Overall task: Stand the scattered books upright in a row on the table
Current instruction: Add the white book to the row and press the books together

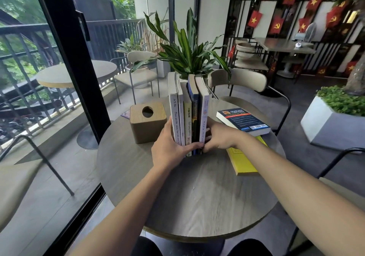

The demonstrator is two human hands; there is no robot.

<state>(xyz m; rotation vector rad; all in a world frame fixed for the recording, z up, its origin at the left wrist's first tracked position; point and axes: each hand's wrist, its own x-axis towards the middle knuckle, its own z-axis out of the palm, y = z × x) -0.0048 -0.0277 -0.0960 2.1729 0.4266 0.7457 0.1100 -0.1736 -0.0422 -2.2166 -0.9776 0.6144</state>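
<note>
Five upright paperback books (187, 115) stand in a row mid-way across the round grey wood-grain desk (197, 196). Left hand (169, 147) and right hand (219, 135) press the row's two outer covers, clamping it between them. Black-covered book (243, 122) and yellow book (242, 162) lie flat, right of the row.

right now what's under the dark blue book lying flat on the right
A yellow book lies under the dark blue book, on the table. Its far part is covered, and the right forearm crosses it.
</note>
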